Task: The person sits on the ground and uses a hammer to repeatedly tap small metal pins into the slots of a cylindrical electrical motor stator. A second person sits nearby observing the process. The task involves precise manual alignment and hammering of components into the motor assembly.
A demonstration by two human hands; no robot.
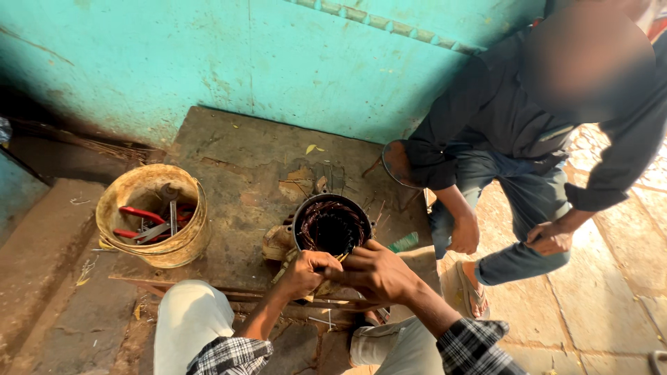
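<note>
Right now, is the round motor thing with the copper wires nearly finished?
It's hard to say. Copper windings already sit inside the round metal stator on the board. Both hands, the left hand and the right hand, are busy at its near rim, each grip closed on something too small to make out. The tools lie in the bucket. A second person squats nearby, watching.

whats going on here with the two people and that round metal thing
A person seated low works with both hands at the near rim of a round motor stator with copper windings, set on a worn board. The left hand and right hand meet at its edge. A bucket holding red-handled pliers sits to the left. Another person crouches at right, hands on their knees.
</note>
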